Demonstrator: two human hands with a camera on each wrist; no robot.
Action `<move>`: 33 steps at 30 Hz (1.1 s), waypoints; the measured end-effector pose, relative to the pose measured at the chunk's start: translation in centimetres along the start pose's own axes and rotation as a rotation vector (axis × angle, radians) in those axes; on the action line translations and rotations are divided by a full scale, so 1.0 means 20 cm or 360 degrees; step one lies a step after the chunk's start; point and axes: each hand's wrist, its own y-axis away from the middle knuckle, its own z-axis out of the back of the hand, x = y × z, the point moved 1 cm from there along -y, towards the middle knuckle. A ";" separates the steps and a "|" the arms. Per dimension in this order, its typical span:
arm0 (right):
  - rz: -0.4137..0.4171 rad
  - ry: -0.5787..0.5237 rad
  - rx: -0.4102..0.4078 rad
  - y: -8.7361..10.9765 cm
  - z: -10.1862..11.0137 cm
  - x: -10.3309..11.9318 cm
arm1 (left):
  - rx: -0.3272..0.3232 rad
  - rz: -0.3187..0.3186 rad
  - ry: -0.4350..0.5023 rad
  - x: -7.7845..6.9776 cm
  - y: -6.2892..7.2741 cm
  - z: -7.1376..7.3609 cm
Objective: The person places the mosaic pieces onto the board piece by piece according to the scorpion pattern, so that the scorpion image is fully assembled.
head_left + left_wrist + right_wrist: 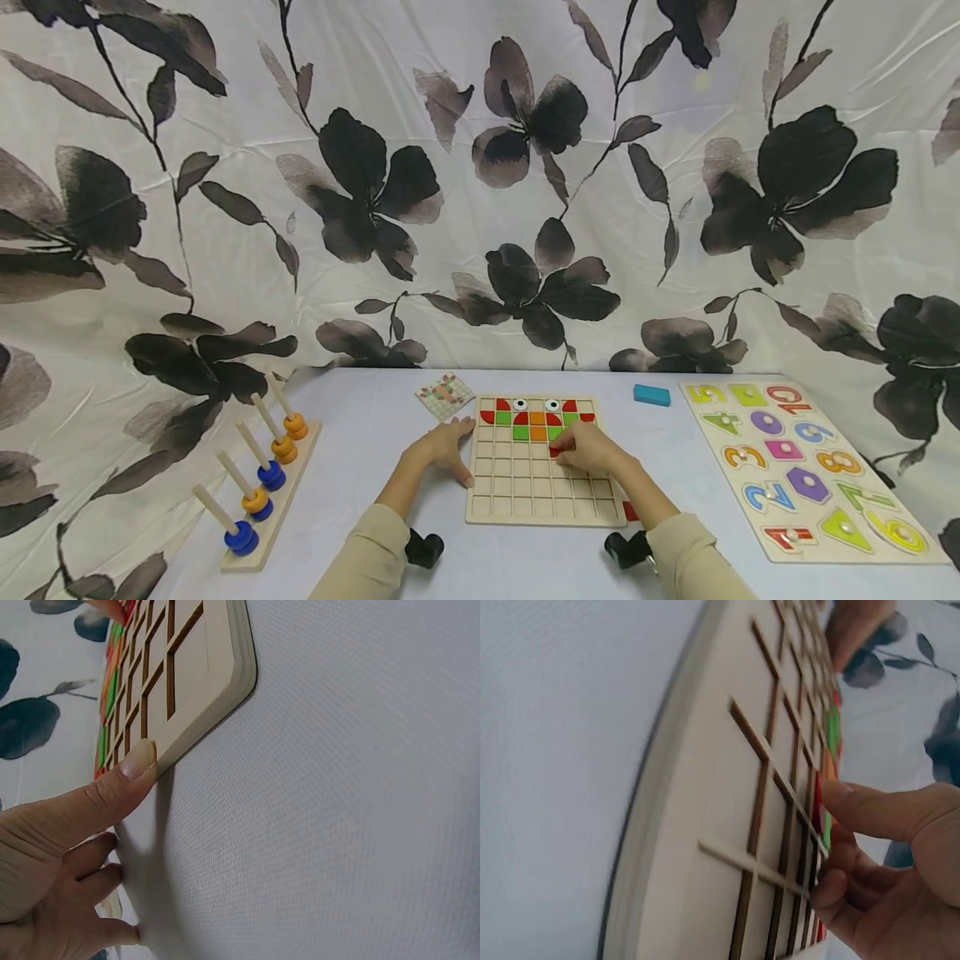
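Note:
A wooden grid board (517,510) lies on the table, its upper rows filled with red, green and orange tiles and two eye tiles. My left hand (444,448) rests at the board's left edge; in the left wrist view its thumb (139,761) presses the rim while the other fingers spread beside it. Over the middle of the grid, just under the tiled rows, my right hand (592,450) pinches a red tile (554,452) between thumb and fingers. The right wrist view shows that tile (818,799) at the thumb tip, partly covered.
A patterned card (445,396) lies behind the board and a blue block (652,395) sits back right. Red pieces (630,511) show by the board's lower right corner. At left stands a ring stacker (258,550); at right lies a number puzzle (806,557).

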 end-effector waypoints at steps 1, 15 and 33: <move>0.0012 -0.0015 0.0027 0.02 0.01 -0.01 | 0.0000 -0.0003 0.0003 0.00 0.00 0.00; -0.0193 -0.0209 -0.0040 0.43 0.20 -0.19 | 0.0004 -0.0030 -0.0016 0.01 0.00 0.01; -0.0449 -0.0255 -0.0089 0.65 0.18 -0.20 | -0.0001 -0.0057 0.0002 0.01 -0.01 0.00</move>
